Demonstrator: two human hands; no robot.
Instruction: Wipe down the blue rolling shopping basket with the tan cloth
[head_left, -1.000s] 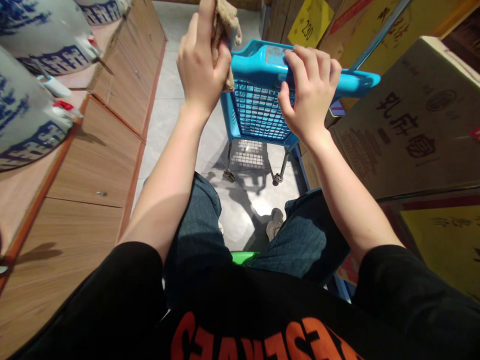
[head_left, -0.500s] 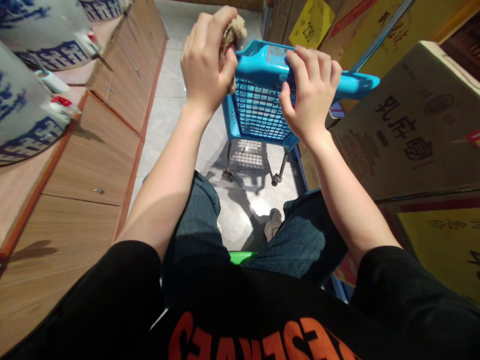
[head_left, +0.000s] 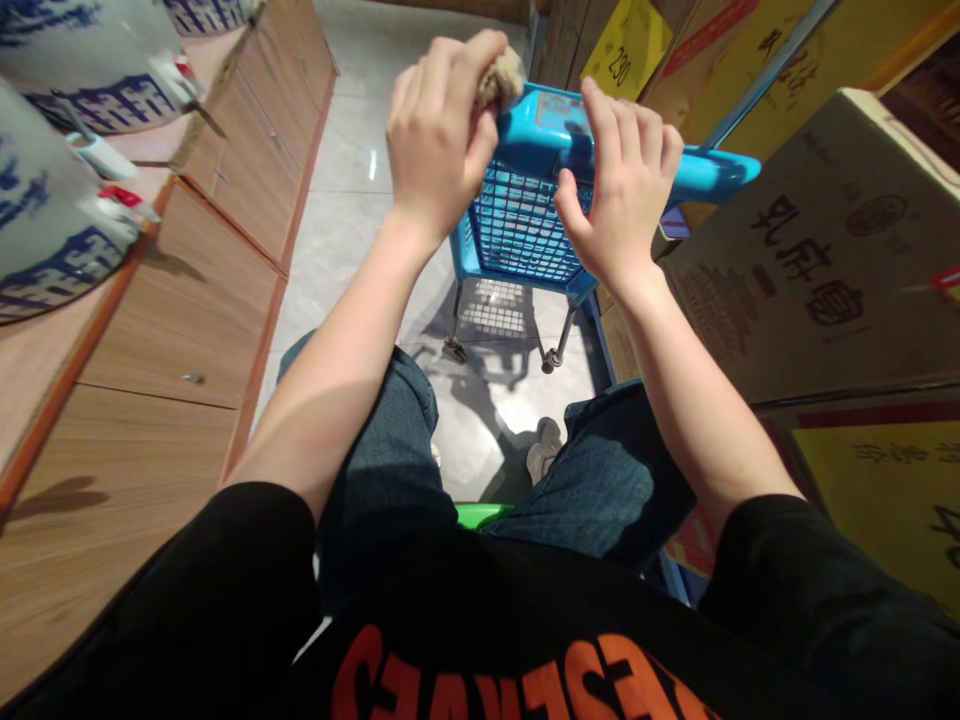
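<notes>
My left hand (head_left: pixel 441 135) grips the cloth (head_left: pixel 505 76) at the 9 o'clock end of the handle (head_left: pixel 709 178); toward 3 o'clock, my right hand (head_left: pixel 622 185) grips the handle, fingers curled.

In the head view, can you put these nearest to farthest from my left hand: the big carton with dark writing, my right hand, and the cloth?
1. Cloth: in the left hand.
2. Right hand: off to the right, on the blue cart handle.
3. Big carton: farther right, past the right hand.
</notes>
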